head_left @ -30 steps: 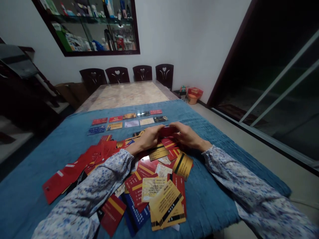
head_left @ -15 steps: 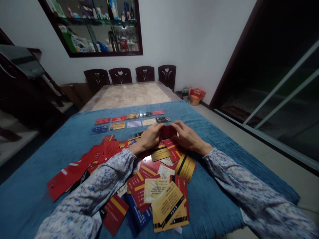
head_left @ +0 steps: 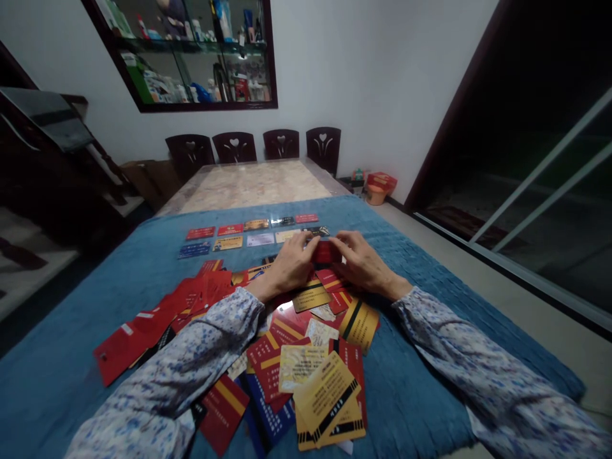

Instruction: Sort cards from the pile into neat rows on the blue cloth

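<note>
Between my two hands is a red card or stack of cards (head_left: 327, 252), gripped at its side edges. My left hand (head_left: 292, 262) has its fingers bent against the left edge, and my right hand (head_left: 366, 261) pinches the right edge. Below them lies a loose pile of cards, with a gold card (head_left: 312, 296), a yellow card (head_left: 329, 398), a dark red card (head_left: 222, 411) and a blue card (head_left: 268, 417). Many red cards (head_left: 143, 331) spread to the left. Beyond my hands, two rows of cards lie on the cloth, among them a light purple card (head_left: 261, 239).
A blue cloth (head_left: 411, 376) covers the near part of the table, with the marble tabletop (head_left: 253, 185) bare beyond it. Dark chairs (head_left: 234, 148) stand at the far end. A red box (head_left: 381, 181) rests on the floor to the right.
The red card or stack between my hands has tilted, so more of its red face shows. My hands have barely moved, and the whole view has shifted slightly.
</note>
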